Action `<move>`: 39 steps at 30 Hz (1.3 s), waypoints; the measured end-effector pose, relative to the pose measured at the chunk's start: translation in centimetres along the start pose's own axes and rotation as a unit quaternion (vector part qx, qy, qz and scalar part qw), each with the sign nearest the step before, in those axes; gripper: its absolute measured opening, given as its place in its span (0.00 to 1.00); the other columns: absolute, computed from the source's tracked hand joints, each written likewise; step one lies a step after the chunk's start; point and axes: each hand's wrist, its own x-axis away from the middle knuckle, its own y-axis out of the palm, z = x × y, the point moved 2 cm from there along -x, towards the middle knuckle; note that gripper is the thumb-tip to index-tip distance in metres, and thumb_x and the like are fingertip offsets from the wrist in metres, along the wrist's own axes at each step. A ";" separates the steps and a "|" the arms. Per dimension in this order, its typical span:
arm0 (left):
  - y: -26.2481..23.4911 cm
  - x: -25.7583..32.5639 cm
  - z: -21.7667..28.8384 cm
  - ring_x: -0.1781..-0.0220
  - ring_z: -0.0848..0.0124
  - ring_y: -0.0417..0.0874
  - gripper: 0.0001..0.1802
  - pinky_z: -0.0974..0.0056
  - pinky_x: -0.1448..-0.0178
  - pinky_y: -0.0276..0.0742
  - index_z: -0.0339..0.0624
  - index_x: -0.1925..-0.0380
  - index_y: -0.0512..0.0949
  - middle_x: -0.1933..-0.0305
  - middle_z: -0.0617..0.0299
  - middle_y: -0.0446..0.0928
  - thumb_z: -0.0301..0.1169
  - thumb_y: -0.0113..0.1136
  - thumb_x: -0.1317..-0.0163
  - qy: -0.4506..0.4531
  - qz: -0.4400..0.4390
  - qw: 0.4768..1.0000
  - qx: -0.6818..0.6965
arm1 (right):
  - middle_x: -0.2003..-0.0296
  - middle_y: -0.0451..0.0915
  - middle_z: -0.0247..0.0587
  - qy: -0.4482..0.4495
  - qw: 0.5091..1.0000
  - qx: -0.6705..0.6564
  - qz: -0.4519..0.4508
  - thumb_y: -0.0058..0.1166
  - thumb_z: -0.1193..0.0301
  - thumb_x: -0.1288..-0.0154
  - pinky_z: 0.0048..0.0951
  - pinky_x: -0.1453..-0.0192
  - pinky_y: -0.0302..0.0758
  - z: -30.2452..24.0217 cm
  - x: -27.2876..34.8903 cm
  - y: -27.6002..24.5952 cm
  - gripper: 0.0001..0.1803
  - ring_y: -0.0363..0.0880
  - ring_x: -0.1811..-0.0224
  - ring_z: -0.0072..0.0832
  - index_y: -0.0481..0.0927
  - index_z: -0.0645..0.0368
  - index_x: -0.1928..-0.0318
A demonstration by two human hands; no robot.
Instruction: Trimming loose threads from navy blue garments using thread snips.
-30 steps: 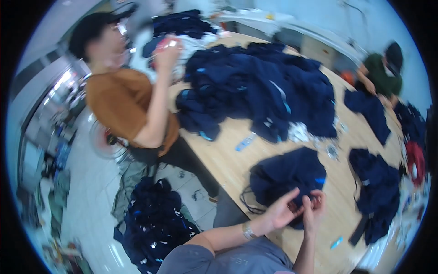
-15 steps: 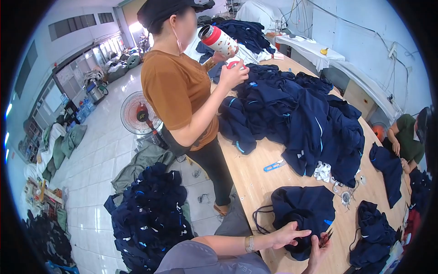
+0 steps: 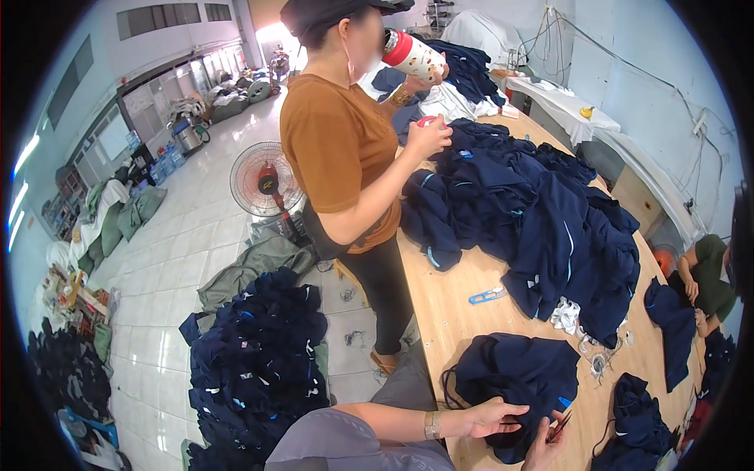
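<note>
A navy garment [image 3: 514, 369] lies bunched on the near part of the wooden table, a dark drawstring looping from its left side. My left hand [image 3: 495, 418] rests at its lower edge, thumb and fingers pinching the cloth. In my right hand [image 3: 542, 446] is a pair of small dark-reddish thread snips [image 3: 558, 426], pointing up and right beside the garment. The palm partly hides their handles. Just above the snips, a bright blue patch [image 3: 565, 402] shows at the cloth's right edge.
A large heap of navy garments [image 3: 534, 212] covers the table's far half. Near it lie a blue cutter [image 3: 487, 296] and a white scrap [image 3: 565, 315]. A person in brown [image 3: 338, 149] stands at the left edge with a bottle [image 3: 416, 56]. Another person [image 3: 707, 271] works at right.
My view has shifted, moving the scene right and down. My left hand has slid slightly left along the garment. The person in brown has raised and tilted the bottle toward the mouth.
</note>
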 end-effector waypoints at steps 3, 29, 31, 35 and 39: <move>-1.4 -0.5 0.1 0.55 0.73 0.73 0.09 0.63 0.48 0.78 0.42 0.66 0.71 0.59 0.67 0.73 0.27 0.62 0.43 0.022 -0.038 0.998 0.053 | 0.63 0.76 0.35 -0.002 1.000 -0.001 0.000 0.56 0.72 0.39 0.21 0.55 0.68 1.2 0.3 0.1 0.13 0.71 0.62 0.21 0.75 0.63 0.55; 0.6 3.4 1.2 0.59 0.68 0.80 0.09 0.55 0.51 0.80 0.38 0.61 0.75 0.59 0.62 0.76 0.31 0.51 0.35 0.177 -0.100 0.979 0.006 | 0.82 0.61 0.20 0.046 0.982 -0.186 0.006 0.51 0.69 0.35 0.13 0.85 0.48 -3.1 4.6 2.6 0.05 0.54 0.86 0.08 0.70 0.53 0.65; 0.8 4.1 1.7 0.58 0.69 0.80 0.08 0.56 0.50 0.80 0.38 0.63 0.75 0.60 0.61 0.77 0.29 0.50 0.34 0.187 -0.095 0.977 -0.029 | 0.77 0.67 0.22 0.079 0.967 -0.244 -0.004 0.51 0.72 0.36 0.12 0.76 0.56 -4.5 5.0 3.3 0.05 0.60 0.78 0.09 0.74 0.58 0.60; 1.4 3.3 0.3 0.54 0.69 0.79 0.08 0.57 0.47 0.78 0.39 0.60 0.74 0.57 0.60 0.77 0.28 0.48 0.34 0.169 -0.117 0.975 -0.090 | 0.74 0.74 0.27 0.036 0.983 -0.176 0.038 0.51 0.72 0.35 0.14 0.72 0.64 -4.5 5.6 2.8 0.10 0.66 0.76 0.11 0.74 0.63 0.56; 1.0 3.7 -0.1 0.52 0.69 0.78 0.09 0.58 0.46 0.77 0.40 0.56 0.73 0.54 0.59 0.76 0.28 0.48 0.34 0.170 -0.127 0.970 -0.118 | 0.75 0.78 0.36 -0.026 0.997 0.032 0.068 0.55 0.72 0.39 0.17 0.72 0.70 -4.8 6.3 2.6 0.11 0.74 0.76 0.17 0.75 0.62 0.57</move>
